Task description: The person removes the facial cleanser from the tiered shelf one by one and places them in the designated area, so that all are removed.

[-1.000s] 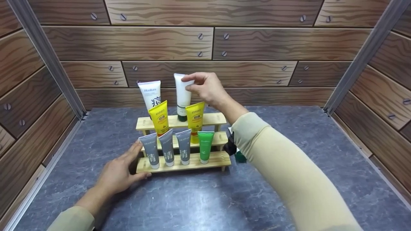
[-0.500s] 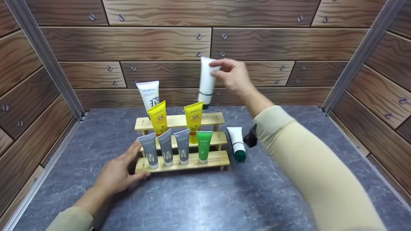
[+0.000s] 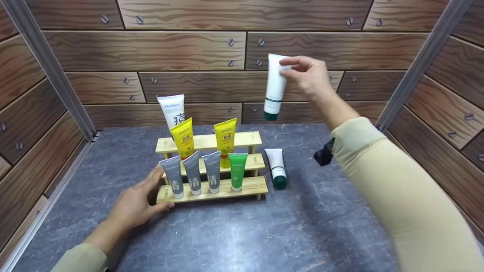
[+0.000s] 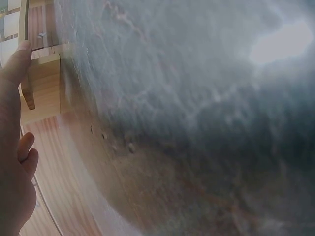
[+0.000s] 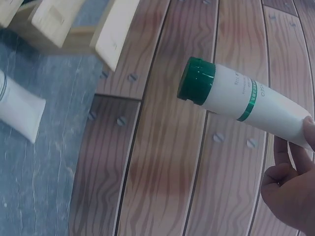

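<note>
My right hand [image 3: 312, 77] pinches the crimped top end of a white tube with a green cap [image 3: 275, 88]. The tube hangs cap down in the air, right of the stand; the right wrist view shows its green cap [image 5: 197, 81] and green band. My left hand [image 3: 132, 206] rests at the left end of a three-step wooden stand [image 3: 211, 193], thumb along the lowest step's front and fingers at its side. On the steps stand a white tube [image 3: 172, 109], two yellow tubes [image 3: 224, 138], three grey tubes [image 3: 192, 173] and a small green tube [image 3: 237, 172].
A second white tube with a green cap [image 3: 276, 166] lies on the grey marbled table [image 3: 234, 241], just right of the stand. Wood-patterned walls [image 3: 189, 51] enclose the back and both sides. A black wrist device [image 3: 324, 153] hangs by the right sleeve.
My right hand has lifted the white tube off the top step and carried it up and to the right. The second white tube has come into full view. My left hand stays at the stand.
</note>
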The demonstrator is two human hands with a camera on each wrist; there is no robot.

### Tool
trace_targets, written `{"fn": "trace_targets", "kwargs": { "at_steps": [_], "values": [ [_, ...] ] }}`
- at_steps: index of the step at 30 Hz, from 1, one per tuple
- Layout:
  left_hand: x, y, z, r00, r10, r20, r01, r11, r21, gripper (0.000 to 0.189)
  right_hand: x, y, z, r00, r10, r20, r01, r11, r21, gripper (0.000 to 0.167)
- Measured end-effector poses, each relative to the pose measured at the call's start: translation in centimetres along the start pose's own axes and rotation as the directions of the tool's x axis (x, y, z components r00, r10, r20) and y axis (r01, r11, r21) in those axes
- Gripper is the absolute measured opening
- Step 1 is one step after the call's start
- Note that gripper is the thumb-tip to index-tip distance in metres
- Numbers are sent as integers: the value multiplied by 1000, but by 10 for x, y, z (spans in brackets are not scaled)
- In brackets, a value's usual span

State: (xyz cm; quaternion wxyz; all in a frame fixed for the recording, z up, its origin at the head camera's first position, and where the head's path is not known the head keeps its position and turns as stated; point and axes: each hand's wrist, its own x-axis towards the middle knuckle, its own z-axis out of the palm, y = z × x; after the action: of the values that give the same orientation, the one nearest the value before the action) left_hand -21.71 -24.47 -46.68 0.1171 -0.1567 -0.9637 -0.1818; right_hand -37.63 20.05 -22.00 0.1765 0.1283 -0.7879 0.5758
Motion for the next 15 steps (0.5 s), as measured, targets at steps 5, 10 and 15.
{"fn": "trace_targets", "kwargs": {
  "at_steps": [5,10,15],
  "values": [
    [0,-1,-1,1000,-2,-5,2,1000,0,106,-1,5,-18,1000,-17,-15,17,1000,8,18],
    [-1,0,-1,1000,-1,-6,1,1000,0,106,-3,13,-33,1000,-16,-16,17,999,33,17],
    [-2,1,-1,1000,-6,-5,6,1000,7,106,-7,23,-44,1000,14,1,-14,1000,20,16]
  ]
}}
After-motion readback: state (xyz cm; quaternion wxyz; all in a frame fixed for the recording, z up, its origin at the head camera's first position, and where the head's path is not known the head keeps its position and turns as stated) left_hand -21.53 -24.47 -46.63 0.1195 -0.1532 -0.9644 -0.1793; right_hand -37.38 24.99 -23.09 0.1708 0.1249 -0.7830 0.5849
